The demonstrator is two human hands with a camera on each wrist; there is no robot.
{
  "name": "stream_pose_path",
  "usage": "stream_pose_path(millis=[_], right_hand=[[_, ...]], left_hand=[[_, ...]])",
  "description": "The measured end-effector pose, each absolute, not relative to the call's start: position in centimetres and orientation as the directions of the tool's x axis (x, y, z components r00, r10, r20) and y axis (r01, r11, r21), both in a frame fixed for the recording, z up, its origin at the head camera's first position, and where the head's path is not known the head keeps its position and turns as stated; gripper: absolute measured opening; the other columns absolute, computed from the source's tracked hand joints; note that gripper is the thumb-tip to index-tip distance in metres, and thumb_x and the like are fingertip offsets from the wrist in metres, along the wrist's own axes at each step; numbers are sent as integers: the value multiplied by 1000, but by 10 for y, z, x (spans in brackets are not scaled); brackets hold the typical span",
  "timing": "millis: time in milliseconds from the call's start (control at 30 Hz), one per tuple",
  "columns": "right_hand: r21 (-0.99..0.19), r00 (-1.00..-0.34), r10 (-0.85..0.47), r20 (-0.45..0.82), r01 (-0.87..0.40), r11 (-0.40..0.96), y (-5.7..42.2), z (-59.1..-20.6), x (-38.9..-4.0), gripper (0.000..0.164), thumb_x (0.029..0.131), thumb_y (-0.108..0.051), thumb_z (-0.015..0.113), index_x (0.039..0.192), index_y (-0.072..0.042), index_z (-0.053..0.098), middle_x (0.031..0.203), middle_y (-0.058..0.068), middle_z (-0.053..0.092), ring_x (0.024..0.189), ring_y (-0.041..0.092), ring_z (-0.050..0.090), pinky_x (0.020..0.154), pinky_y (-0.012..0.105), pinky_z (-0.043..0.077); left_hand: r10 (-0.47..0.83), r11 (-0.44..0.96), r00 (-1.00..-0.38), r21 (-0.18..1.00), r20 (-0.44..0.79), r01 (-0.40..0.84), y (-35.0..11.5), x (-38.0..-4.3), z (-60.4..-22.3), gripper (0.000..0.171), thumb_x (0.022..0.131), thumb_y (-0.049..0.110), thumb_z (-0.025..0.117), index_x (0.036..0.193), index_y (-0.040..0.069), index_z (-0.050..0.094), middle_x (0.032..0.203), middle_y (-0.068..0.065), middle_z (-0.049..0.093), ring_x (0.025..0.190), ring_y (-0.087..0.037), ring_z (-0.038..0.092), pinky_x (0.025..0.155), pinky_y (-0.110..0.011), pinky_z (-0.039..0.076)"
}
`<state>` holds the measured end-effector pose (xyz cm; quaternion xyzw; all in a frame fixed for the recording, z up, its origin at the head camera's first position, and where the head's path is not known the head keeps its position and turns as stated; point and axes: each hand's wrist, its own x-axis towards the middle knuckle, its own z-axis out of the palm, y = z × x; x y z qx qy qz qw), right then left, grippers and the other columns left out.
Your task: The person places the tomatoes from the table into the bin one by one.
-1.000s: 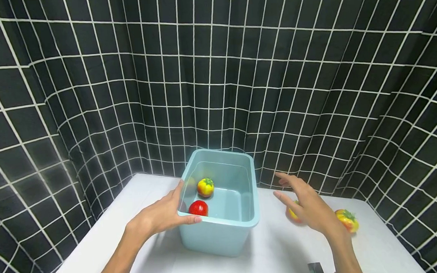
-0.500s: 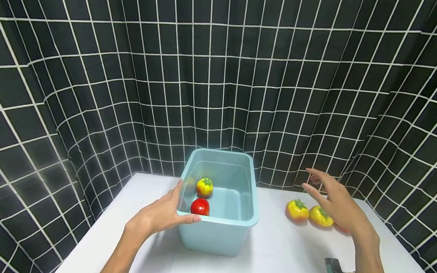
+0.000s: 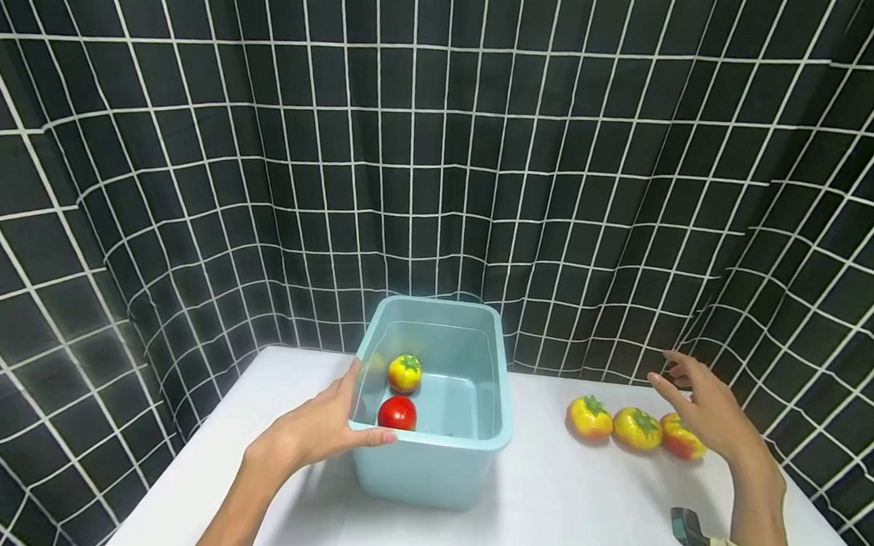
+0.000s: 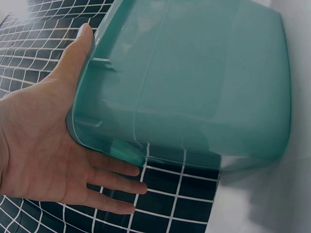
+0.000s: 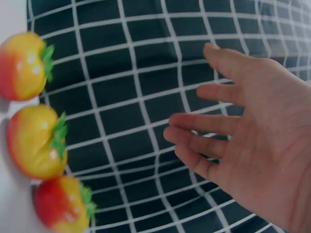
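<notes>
My left hand (image 3: pixel 311 427) lies against the near left corner of a light blue plastic bin (image 3: pixel 434 478), its thumb along the front rim and its fingers spread along the side. The left wrist view shows those fingers (image 4: pixel 119 183) straight. Inside the bin sit a yellow-and-red tomato-like fruit (image 3: pixel 404 375) with green leaves and a smooth red one (image 3: pixel 396 414). Holding nothing, my right hand (image 3: pixel 716 414) hovers by a row of three yellow-and-red fruits, left (image 3: pixel 589 419), middle (image 3: pixel 637 429) and right (image 3: pixel 678 437); it partly covers the right one.
A white tabletop (image 3: pixel 564 507) bears the bin and the fruit row. Dark cloth (image 3: pixel 444 139) with a white grid hangs behind and on both sides. A dark strap-like piece (image 3: pixel 689 529) shows at the right wrist.
Empty, my right hand has moved right, away from the bin, uncovering the left and middle fruits of the row. My left hand has stayed at the bin's corner.
</notes>
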<state>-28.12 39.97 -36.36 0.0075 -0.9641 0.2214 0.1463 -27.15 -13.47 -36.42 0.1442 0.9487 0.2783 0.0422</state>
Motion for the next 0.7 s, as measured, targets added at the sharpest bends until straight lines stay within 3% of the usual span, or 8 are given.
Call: stream_pose_path(millis=[267, 500, 700], right_hand=[[-421, -983, 82, 167, 5, 907, 429, -387, -294, 81, 107, -47, 52, 154, 14, 27, 142, 47, 42, 127, 64, 47, 97, 75, 49], [-387, -985, 153, 81, 111, 915, 454, -415, -305, 80, 104, -41, 56, 151, 17, 26, 144, 53, 30, 131, 71, 33, 104, 82, 36], [-355, -985, 168, -32, 168, 920, 466, -430, -303, 88, 100, -41, 63, 148, 20, 22, 135, 56, 33, 123, 75, 37, 100, 82, 40]], left_hand=[[297, 802, -955, 543, -3, 248, -135, -273, -366, 136, 77, 84, 69, 169, 10, 3, 175, -15, 24, 158, -38, 35, 119, -65, 39], [301, 794, -953, 553, -1, 251, -135, -274, -366, 136, 76, 83, 70, 169, 10, 3, 175, -15, 23, 157, -39, 35, 119, -66, 39], [298, 795, -955, 554, 0, 248, -136, -274, -366, 136, 77, 83, 70, 169, 9, 3, 175, -15, 22, 158, -39, 35, 119, -66, 39]])
